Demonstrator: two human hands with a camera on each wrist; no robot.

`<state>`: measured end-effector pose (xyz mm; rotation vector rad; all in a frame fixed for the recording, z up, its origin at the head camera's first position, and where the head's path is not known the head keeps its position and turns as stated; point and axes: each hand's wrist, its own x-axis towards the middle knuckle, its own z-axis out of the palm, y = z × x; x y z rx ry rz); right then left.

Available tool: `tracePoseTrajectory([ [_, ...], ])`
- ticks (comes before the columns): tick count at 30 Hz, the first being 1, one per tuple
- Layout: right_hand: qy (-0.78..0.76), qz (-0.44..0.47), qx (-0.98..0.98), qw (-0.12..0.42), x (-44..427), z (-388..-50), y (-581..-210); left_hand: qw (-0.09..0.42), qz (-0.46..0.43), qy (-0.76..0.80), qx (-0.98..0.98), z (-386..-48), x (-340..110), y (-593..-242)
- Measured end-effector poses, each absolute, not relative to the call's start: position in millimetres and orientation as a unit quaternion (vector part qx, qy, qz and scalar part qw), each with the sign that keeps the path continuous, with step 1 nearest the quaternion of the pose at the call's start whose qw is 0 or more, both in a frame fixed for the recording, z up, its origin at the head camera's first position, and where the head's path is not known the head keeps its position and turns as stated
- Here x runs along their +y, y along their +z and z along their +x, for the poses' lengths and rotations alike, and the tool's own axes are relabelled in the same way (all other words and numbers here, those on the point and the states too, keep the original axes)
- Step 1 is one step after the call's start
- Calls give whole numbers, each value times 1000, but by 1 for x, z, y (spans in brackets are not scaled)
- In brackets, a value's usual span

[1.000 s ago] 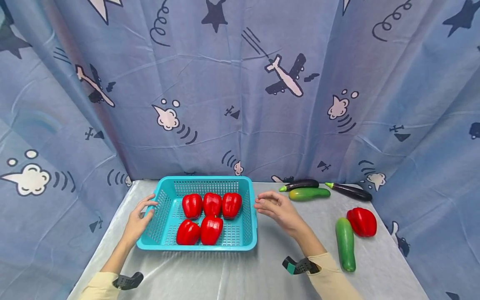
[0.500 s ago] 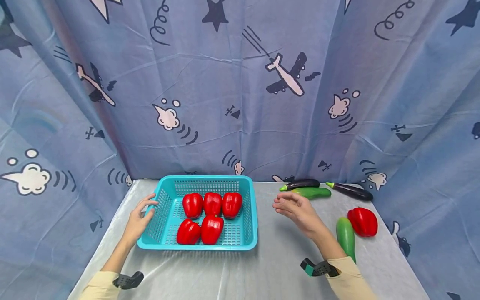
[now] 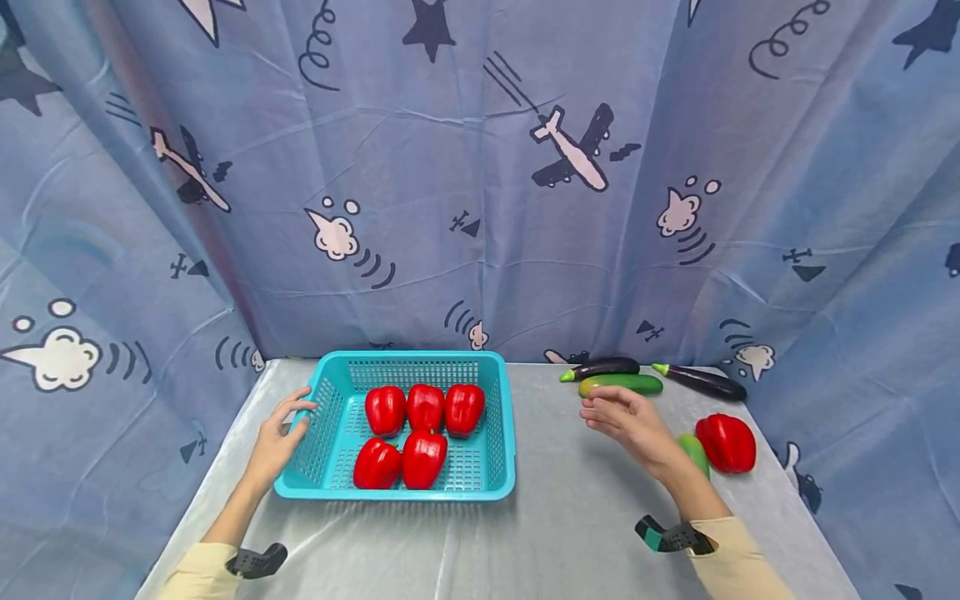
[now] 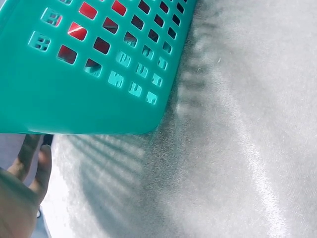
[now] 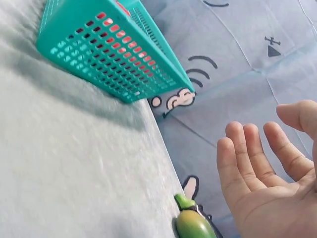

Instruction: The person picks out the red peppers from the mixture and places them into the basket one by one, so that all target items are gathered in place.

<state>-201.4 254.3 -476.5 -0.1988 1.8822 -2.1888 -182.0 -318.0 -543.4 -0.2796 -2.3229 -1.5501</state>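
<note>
My left hand rests at the left rim of a turquoise plastic basket, its fingers and thumb loosely reaching over the edge. In the left wrist view, part of that hand shows beside the basket wall, with the fingertips hidden. Several red bell peppers lie inside the basket. My right hand hovers over the table to the right, fingers relaxed and holding nothing. Nearest to it is a green cucumber with a yellowish end. The right wrist view shows the same hand with its palm bare.
Behind the cucumber lies a dark eggplant, and another eggplant is farther right. A red bell pepper sits near the table's right edge, beside a second cucumber partly covered by my right arm. A patterned blue curtain surrounds the table.
My right hand has moved right, away from the basket's right side toward the cucumbers, covering more of the front one. My left hand and the basket have stayed in place.
</note>
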Motion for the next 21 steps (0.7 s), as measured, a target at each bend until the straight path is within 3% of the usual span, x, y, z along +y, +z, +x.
tracePoseTrajectory([
  [21, -722, -18, 679, 131, 311, -188, -478, 166, -92, -545, -817, -182, -319, -546],
])
